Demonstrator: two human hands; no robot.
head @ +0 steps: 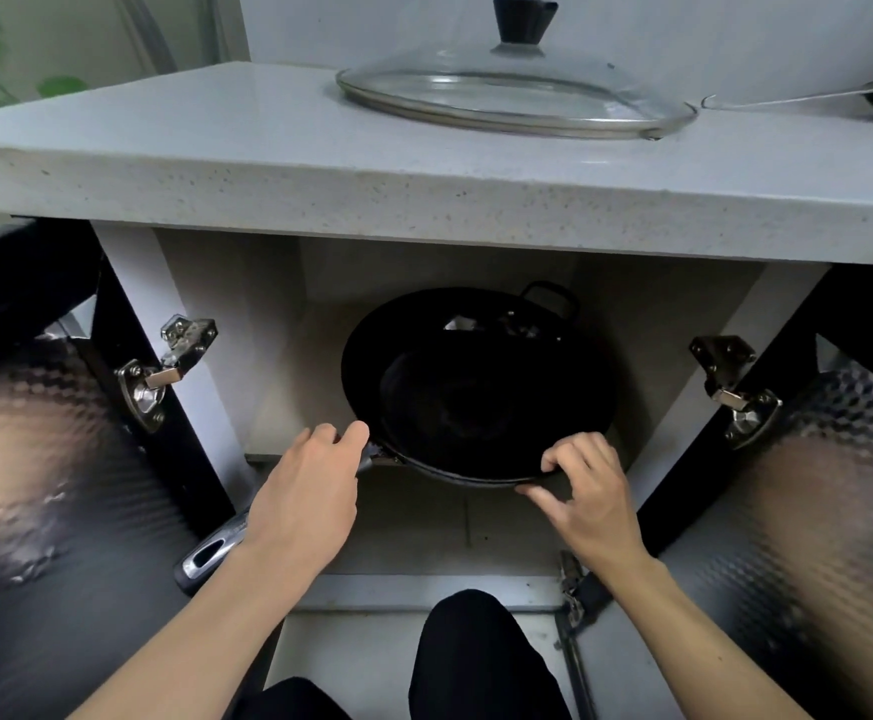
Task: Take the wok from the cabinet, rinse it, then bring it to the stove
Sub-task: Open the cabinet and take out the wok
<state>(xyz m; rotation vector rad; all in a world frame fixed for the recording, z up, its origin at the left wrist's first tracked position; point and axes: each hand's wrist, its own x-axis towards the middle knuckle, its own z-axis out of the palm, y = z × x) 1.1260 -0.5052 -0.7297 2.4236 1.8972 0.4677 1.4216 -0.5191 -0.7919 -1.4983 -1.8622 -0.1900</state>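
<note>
A black wok (476, 387) sits inside the open cabinet (278, 356) under the counter, its front rim sticking out past the shelf edge. Its long handle (211, 556), silver at the end, points toward the lower left. My left hand (310, 491) is wrapped over that handle close to the rim. My right hand (587, 491) pinches the front right rim with thumb below and fingers on top. A second dark pan with a loop handle (554, 296) lies under or behind the wok.
Both cabinet doors (34, 485) (839, 485) stand wide open at left and right, with metal hinges (164, 376). On the grey countertop (268, 163) above lie a glass lid (512, 96) and a ladle (813, 98). My knees are below.
</note>
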